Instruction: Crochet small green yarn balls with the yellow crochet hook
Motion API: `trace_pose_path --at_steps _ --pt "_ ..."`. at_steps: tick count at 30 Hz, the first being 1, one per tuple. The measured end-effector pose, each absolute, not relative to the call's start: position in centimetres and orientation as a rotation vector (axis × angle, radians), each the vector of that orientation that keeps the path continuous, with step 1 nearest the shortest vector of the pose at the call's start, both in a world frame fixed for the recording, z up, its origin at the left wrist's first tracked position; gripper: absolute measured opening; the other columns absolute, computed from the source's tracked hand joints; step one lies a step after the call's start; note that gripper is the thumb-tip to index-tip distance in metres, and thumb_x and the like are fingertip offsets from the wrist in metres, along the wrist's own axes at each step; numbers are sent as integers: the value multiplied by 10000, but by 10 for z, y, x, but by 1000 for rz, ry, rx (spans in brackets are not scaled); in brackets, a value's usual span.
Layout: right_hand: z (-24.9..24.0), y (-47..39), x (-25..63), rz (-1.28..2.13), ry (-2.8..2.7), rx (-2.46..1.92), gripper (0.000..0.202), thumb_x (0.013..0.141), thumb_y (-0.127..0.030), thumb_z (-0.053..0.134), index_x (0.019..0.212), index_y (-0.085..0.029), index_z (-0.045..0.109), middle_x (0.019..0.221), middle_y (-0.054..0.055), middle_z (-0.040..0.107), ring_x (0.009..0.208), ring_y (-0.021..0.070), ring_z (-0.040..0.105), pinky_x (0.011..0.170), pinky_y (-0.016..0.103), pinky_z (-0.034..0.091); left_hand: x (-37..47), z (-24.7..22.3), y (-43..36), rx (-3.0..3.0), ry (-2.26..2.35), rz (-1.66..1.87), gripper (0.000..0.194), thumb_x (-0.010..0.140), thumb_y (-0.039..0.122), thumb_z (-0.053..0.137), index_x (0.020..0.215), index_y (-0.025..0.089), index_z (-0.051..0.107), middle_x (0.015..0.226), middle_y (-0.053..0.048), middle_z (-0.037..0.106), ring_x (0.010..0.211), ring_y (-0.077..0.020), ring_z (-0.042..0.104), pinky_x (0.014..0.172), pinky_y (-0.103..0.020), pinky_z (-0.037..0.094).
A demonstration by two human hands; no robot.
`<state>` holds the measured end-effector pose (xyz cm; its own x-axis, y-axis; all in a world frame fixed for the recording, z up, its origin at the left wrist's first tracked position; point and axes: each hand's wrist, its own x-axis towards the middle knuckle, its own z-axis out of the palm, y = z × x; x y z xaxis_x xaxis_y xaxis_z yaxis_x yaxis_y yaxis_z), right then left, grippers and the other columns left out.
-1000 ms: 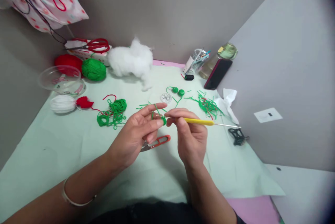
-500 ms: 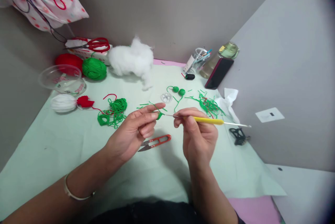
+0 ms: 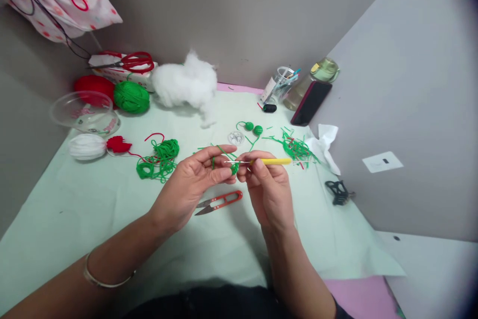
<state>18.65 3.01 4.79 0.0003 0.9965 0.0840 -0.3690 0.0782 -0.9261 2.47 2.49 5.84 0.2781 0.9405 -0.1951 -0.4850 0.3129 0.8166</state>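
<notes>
"How are the hands?"

"The left hand pinches a small green piece, yarn across its fingers; the right hand grips a yellow hook, its tip at the piece, between both hands."

"Around them?"

"Snips at seven o'clock, a tangle at nine, stuffing at eleven, green balls at one."

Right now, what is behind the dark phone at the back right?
Behind the phone stands a bottle; its greenish lid and left side show. The phone covers the bottle's lower right part, so whatever is there cannot be seen.
</notes>
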Motion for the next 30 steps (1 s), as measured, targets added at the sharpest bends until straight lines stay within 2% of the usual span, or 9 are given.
trace_pose_path --at_steps 4,8,13,18,23,27,30 --pt "50 29 186 1299 -984 -821 141 901 -371 738 878 -235 768 851 22 752 634 121 618 617 281 551 23 58 24 754 786 1077 315 868 235 824 1176 289 791 903 32 644 855 -114 662 859 -250 538" --pt "51 26 187 1205 -1077 -815 177 978 -368 648 898 -232 729 864 29 756 641 137 645 600 296 547 21 60 24 782 804 1075 289 898 247 783 1187 260 787 870 25 634 811 -121 646 842 -267 528" --pt "53 17 189 925 -1333 -857 202 1047 -248 535 1013 -253 734 966 34 761 749 156 715 699 335 601 21 62 25 774 812 1085 261 898 261 783 1158 238 793 849 24 624 783 -116 633 808 -258 529" --pt "51 11 186 349 -1696 -818 246 1021 -115 512 1126 -235 699 969 55 770 935 209 746 760 374 630 23 58 25 808 832 1116 303 874 272 818 1174 253 781 866 28 641 850 -123 646 842 -249 522" --pt "43 11 181 240 -1707 -809 293 994 -47 532 1180 -214 685 969 51 750 919 180 732 765 333 634 29 57 20 767 818 1146 368 842 234 844 1201 250 760 850 38 650 835 -117 648 840 -247 522" --pt "39 9 181 -104 -1846 -901 321 940 -52 656 1195 -231 733 1131 76 718 1017 197 713 829 328 620 31 60 18 576 720 1025 394 837 285 847 1216 229 756 849 7 699 816 -135 654 792 -255 531" --pt "42 10 183 104 -1728 -901 294 978 -101 610 1171 -274 749 1097 58 718 972 196 708 802 352 614 29 61 20 438 662 951 365 837 260 831 1190 179 777 966 -46 737 833 -130 652 804 -248 545"
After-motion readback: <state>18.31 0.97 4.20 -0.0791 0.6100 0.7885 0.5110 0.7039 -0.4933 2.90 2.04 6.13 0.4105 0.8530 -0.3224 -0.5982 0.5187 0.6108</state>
